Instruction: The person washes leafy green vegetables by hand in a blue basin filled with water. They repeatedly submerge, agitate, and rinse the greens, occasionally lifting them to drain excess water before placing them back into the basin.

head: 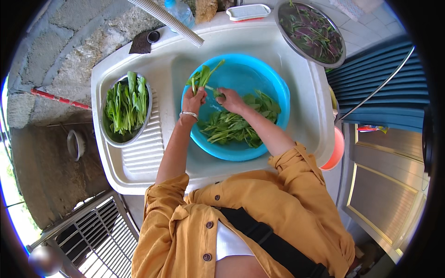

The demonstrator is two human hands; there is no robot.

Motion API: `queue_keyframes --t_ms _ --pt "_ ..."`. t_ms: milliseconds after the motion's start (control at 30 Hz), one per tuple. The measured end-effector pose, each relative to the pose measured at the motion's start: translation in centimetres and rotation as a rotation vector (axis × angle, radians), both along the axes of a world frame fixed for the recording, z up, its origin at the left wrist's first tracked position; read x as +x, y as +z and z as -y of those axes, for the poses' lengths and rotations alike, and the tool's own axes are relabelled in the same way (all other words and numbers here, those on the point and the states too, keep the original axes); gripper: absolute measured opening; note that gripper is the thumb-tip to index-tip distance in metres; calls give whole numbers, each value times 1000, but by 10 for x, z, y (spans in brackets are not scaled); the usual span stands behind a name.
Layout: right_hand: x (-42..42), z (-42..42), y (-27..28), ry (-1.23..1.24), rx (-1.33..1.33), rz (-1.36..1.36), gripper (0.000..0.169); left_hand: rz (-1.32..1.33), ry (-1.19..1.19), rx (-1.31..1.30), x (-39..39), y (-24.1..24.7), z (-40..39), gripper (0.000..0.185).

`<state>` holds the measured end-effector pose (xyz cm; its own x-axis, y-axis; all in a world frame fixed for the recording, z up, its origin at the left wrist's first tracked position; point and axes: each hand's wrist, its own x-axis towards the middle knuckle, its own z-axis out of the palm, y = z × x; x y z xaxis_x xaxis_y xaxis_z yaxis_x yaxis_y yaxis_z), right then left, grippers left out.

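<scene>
Above the left side of a blue plastic basin (283, 100), my left hand (193, 100) grips a small bunch of leafy green stalks (203, 77). A bracelet circles that wrist. Close beside it, my right hand (229, 99) has its fingers closed around a green leaf (217, 93), with a pale stem reaching toward the left hand. Water and a heap of loose leafy greens (236, 127) fill the basin's near part, partly covered by my right forearm. At the left, a metal bowl (150, 114) holds several greens laid lengthwise (127, 104).
The basin sits in a white sink (307, 114) with a ribbed drainboard (144, 153). A metal bowl of purple-green leaves (313, 34) rests on the back right corner. A ribbed hose (170, 22), plastic bottle (182, 15) and white dish (248, 13) are along the back. An orange-red bucket (335, 149) stands right.
</scene>
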<state>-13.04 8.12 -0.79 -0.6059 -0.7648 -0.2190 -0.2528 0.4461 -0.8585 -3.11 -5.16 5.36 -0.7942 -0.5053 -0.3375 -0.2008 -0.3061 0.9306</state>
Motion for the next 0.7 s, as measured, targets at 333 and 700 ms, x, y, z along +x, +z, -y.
queue_keyframes --t_ms 333,700 --pt "-37 -23 50 221 -190 -248 18 116 -323 -453 -9 -13 -11 24" --pt "11 -37 29 340 157 -651 37 539 -273 -877 16 -91 -20 25"
